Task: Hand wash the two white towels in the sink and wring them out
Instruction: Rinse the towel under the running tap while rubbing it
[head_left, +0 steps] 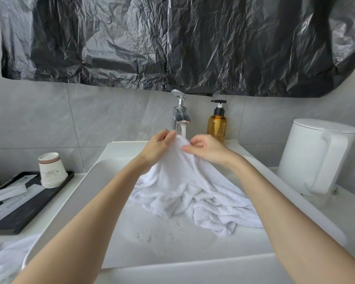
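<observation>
Both hands, left hand point(158, 148) and right hand point(207, 149), pinch a bunched fold of the white towel point(184, 193) under the running faucet point(180, 113) over the sink point(86, 193); soaked terry looks heavy, limp, best gripped bunched.

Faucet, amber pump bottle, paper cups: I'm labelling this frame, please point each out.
Faucet point(179, 114): head view, chrome spout body.
Amber pump bottle point(216, 125): head view, amber body.
Paper cups point(51, 168): head view, top cup's side.

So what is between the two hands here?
In the head view, a raised fold of the white towel: the left hand and the right hand each pinch it, right under the running faucet.
</observation>
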